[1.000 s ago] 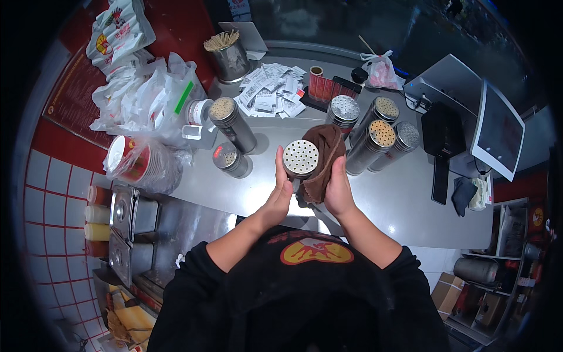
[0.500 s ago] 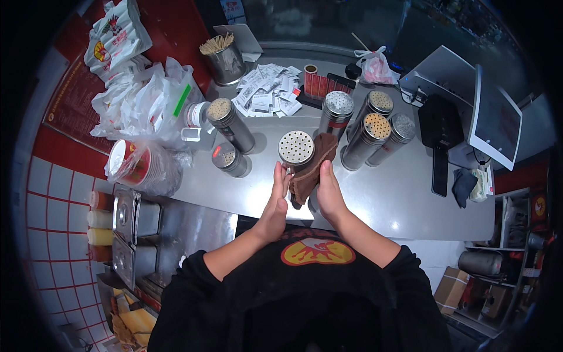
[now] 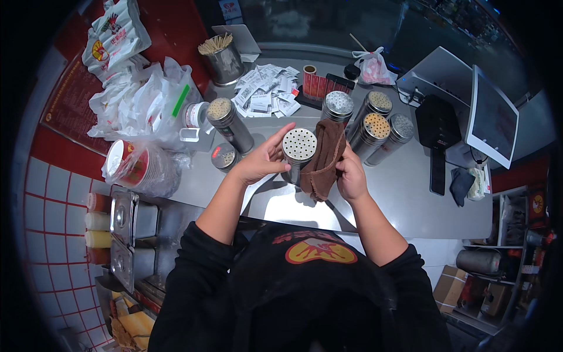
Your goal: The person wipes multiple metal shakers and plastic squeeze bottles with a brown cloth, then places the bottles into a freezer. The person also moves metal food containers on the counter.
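A steel shaker [image 3: 299, 144] with a perforated lid stands upright between my hands. My left hand [image 3: 261, 161] is open at its left side, thumb and fingers spread around it; the thumb tip meets the body. A brown cloth [image 3: 324, 161] is draped along the shaker's right side, hiding much of it. My right hand [image 3: 352, 176] is closed on the cloth, pressing it toward the shaker. Just beyond stands another shaker [image 3: 338, 104] with a speckled lid. An orange-topped shaker [image 3: 375, 129] stands right of the cloth, among others. A short shaker [image 3: 224, 157] sits left of my left hand.
A tall shaker [image 3: 230, 126] stands at the left. Farther back lie paper slips [image 3: 267, 91] and a can of sticks [image 3: 223, 58]. Plastic bags [image 3: 141, 100] and wrapped cups [image 3: 146, 170] crowd the left edge. A screen [image 3: 494, 117] stands right. Lidded steel pans [image 3: 126, 217] sit lower left.
My left hand has swung up and left, from lying flat along the shaker to spread fingers. The cloth and my right hand have shifted slightly right, with more cloth showing upright.
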### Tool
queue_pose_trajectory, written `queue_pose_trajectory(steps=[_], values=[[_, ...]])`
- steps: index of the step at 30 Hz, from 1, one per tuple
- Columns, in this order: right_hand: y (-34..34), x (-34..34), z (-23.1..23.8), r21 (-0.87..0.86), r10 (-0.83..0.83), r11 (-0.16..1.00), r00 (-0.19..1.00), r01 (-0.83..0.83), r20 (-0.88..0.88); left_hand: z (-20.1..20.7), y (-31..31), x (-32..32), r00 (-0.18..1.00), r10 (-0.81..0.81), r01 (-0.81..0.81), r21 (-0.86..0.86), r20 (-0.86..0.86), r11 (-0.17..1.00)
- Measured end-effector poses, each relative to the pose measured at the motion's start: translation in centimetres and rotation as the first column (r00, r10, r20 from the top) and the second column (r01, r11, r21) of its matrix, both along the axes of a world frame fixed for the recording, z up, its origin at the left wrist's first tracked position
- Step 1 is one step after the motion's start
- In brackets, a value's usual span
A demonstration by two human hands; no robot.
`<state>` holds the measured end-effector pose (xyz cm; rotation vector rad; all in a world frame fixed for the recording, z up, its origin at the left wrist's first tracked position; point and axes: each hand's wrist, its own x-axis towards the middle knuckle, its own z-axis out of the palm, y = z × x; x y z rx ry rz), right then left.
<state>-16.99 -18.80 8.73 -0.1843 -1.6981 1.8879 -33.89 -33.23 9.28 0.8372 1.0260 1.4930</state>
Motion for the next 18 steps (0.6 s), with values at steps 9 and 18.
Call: queue_pose_trajectory(steps=[9, 18], values=[[2.1, -1.0, 0.3, 0.228, 0.117, 0.955, 0.946, -0.191, 0.303, -0.7, 1.3, 1.0, 0.757, 0.100, -0.151, -0.024, -0.646, 0.988], [-2.8, -2.6, 1.5, 0.387, -0.275, 0.899, 0.952, 0.205, 0.137, -2.6, 2.3, 6.8, 0.231, 0.548, -0.514, 0.378, -0.804, 0.770]])
